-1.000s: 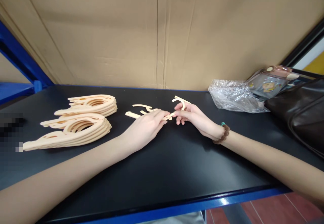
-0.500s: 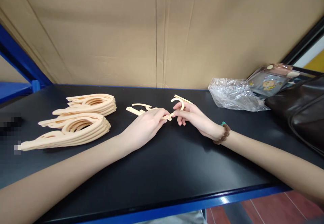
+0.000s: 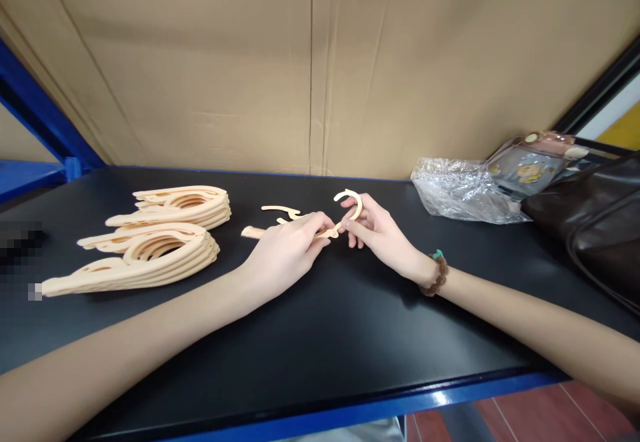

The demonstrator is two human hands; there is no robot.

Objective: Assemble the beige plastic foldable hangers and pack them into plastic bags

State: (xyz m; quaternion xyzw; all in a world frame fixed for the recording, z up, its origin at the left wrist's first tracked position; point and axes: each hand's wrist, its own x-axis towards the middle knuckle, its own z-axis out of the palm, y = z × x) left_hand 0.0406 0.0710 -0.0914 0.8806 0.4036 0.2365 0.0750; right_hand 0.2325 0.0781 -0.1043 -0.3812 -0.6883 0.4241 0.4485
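A cream plastic clothes hanger (image 3: 253, 232) is held low over the black tabletop, between both hands. My left hand (image 3: 283, 252) is closed on its body, fingertips pinching the end by the hook. Much of that body is hidden behind the hand, while a few slim curved parts (image 3: 280, 210) show beyond it. The hanger's curved hook (image 3: 359, 207) stands up at the right end. My right hand (image 3: 387, 235) is closed around the hook's lower part with thumb and fingers, close to my left fingertips.
Two stacks of cream hangers, a rear one (image 3: 210, 210) and a front one (image 3: 185, 262), lie to the left. Crumpled clear plastic (image 3: 460, 192), a printed pouch (image 3: 530, 165) and a dark leather bag (image 3: 600, 222) sit at the right. Cardboard (image 3: 225, 82) stands behind the black tabletop (image 3: 320, 342).
The hanger has turned slightly in my hands: its left end dips lower and the hook shifts a little left. A thin strip behind the hook is no longer seen. Both stacks stay put.
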